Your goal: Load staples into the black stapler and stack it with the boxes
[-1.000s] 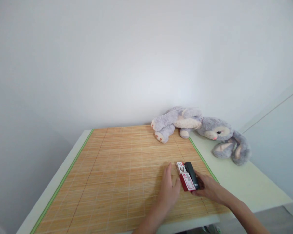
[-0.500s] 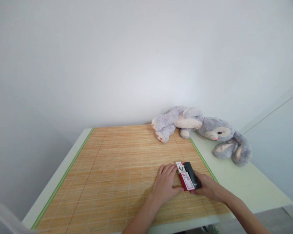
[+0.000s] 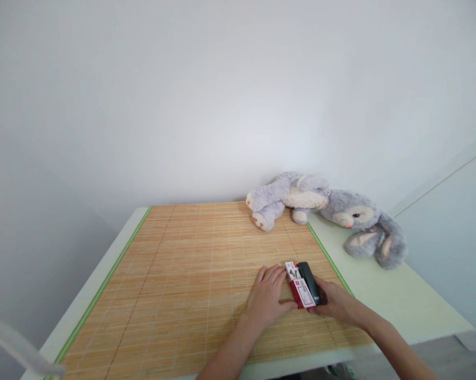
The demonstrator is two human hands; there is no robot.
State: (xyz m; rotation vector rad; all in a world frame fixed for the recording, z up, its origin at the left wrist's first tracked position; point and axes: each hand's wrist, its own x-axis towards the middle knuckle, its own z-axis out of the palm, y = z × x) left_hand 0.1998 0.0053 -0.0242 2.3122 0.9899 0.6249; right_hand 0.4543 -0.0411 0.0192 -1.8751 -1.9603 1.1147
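Note:
A black stapler [image 3: 309, 283] lies lengthwise on the bamboo mat [image 3: 182, 285]. Close along its left side are a small white box [image 3: 292, 271] with a dark picture on top and, nearer me, a red-and-white box [image 3: 302, 293]. My left hand [image 3: 267, 296] rests on the mat left of the boxes, fingers stretched out; its thumb points to the near end of the red-and-white box. On the other side, my right hand [image 3: 335, 302] curls against the stapler's right side, thumb at the near end; its fingertips are partly hidden.
A grey plush rabbit [image 3: 305, 198] lies on its side along the back right, against the wall. The mat covers most of the pale table [image 3: 396, 295], with green edging strips. A white curved object [image 3: 18, 345] shows at the lower left.
Both hands, the stapler and the boxes stay nearly in place. At the lower left, the white curved object shows more fully than before.

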